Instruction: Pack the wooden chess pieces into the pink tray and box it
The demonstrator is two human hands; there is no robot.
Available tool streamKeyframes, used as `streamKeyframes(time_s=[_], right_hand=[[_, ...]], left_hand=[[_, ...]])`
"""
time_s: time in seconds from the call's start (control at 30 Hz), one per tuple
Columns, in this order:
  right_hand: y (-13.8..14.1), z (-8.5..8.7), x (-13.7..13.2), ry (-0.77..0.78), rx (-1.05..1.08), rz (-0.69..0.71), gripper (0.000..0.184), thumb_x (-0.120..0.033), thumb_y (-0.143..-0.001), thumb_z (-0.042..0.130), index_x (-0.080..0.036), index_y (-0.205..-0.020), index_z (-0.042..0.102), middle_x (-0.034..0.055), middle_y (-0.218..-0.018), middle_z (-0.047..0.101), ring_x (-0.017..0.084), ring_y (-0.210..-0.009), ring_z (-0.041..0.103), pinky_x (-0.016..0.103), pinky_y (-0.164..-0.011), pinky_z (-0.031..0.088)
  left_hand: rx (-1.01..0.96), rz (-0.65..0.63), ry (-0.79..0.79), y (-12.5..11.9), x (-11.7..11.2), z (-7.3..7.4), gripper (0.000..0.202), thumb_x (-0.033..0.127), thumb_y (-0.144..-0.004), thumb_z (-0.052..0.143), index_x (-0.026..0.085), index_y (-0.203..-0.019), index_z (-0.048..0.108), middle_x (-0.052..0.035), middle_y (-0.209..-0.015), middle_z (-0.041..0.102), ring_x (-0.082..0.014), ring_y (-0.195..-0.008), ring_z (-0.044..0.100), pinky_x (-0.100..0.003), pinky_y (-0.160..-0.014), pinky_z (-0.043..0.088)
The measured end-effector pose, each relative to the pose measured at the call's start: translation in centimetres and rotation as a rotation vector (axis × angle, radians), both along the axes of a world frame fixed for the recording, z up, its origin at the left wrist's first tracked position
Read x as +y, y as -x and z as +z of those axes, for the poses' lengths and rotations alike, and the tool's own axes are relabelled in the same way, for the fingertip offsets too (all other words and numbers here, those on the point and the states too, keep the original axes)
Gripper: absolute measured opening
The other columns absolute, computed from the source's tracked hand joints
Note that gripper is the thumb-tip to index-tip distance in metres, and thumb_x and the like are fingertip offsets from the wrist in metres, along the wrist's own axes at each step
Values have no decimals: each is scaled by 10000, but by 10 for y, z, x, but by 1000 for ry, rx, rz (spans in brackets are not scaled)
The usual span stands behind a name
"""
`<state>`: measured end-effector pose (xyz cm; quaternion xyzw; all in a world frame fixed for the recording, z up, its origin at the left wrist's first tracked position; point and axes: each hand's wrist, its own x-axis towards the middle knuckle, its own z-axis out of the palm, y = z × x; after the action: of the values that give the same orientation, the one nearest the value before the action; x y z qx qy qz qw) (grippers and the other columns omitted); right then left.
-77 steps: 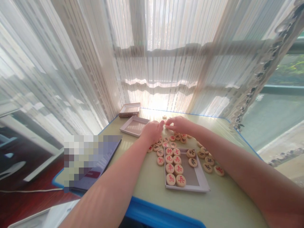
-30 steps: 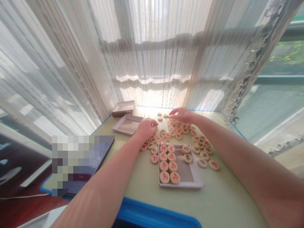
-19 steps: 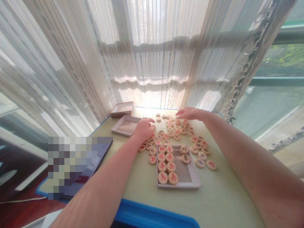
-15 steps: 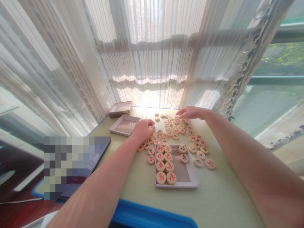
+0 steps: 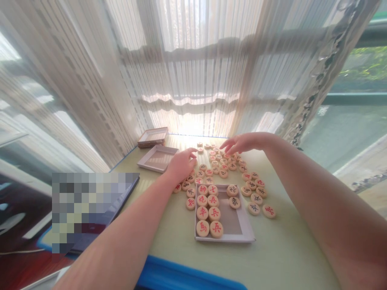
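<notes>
Round wooden chess pieces (image 5: 222,166) with red and dark characters lie scattered over the far middle of a pale green table (image 5: 281,249). A shallow white tray (image 5: 244,227) near me holds several of them in two columns at its left, plus two more. My left hand (image 5: 181,163) hovers over the pieces at the left of the scatter, fingers loosely curled with the forefinger out; nothing shows in it. My right hand (image 5: 243,142) reaches over the far pieces, fingers stretched out and spread.
An empty white tray (image 5: 157,158) sits at the far left, with a stacked brown-edged box (image 5: 152,137) behind it. A dark flat book or tablet (image 5: 121,197) lies at the left edge. Sheer curtains (image 5: 193,72) hang right behind the table. The table rim is blue (image 5: 181,276).
My hands have parted since the start. The right one moved to the far right of the scatter and spread its fingers. The left hand stayed low at the left. The view shifted slightly.
</notes>
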<state>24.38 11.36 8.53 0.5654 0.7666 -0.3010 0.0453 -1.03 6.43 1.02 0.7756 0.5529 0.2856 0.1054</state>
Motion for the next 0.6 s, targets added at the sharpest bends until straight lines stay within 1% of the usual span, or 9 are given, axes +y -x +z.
streamKeyframes(time_s=[0.1,0.2,0.3,0.4,0.47,0.53,0.6], right_hand=[[-6,0,2,9,-53,-65,628,-438,-697,697,-320,-1290,526,91,-1273,581,278,-919,647,456,-798,502],[-17,1,6,39,-69,-114,662,-426,-675,723,-324,-1297,519,100,-1184,631,267,-820,665,467,-756,507],[-30,5,8,20,-49,-102,593,-454,-665,720,-312,-1224,585,101,-1035,683,265,-804,662,422,-665,534],[-39,10,7,-31,-42,-82,485,-462,-638,735,-295,-1089,666,100,-917,696,256,-784,657,388,-604,539],[-37,13,5,-25,-54,-124,452,-450,-599,768,-290,-1016,695,94,-865,696,254,-760,654,384,-586,537],[-30,15,2,0,-58,-154,458,-438,-573,793,-285,-996,704,95,-854,698,259,-752,654,388,-581,536],[-21,17,-1,-20,-39,-124,455,-429,-584,793,-282,-1005,704,101,-876,701,267,-764,656,397,-596,536]], left_hand=[[-1,35,-13,0,1,0,377,232,-795,511,223,-1167,573,-10,-920,707,-187,-827,621,-301,-765,469],[29,56,-18,1,1,1,326,252,-815,494,219,-1122,600,-18,-870,709,-196,-808,623,-306,-747,467],[26,89,-30,2,1,3,331,256,-832,478,210,-1142,586,-24,-841,708,-200,-800,626,-308,-740,470],[14,93,-29,3,1,3,365,233,-800,514,204,-1159,574,-22,-857,711,-195,-808,631,-296,-746,475],[31,75,-21,3,2,2,332,223,-789,516,201,-1107,609,-26,-869,715,-196,-816,634,-295,-758,476],[55,63,-28,3,2,2,295,207,-799,481,196,-1048,640,-36,-880,718,-203,-836,637,-304,-778,476],[65,57,-35,3,2,2,309,175,-804,444,193,-1034,650,-38,-895,720,-203,-856,639,-308,-798,477]])
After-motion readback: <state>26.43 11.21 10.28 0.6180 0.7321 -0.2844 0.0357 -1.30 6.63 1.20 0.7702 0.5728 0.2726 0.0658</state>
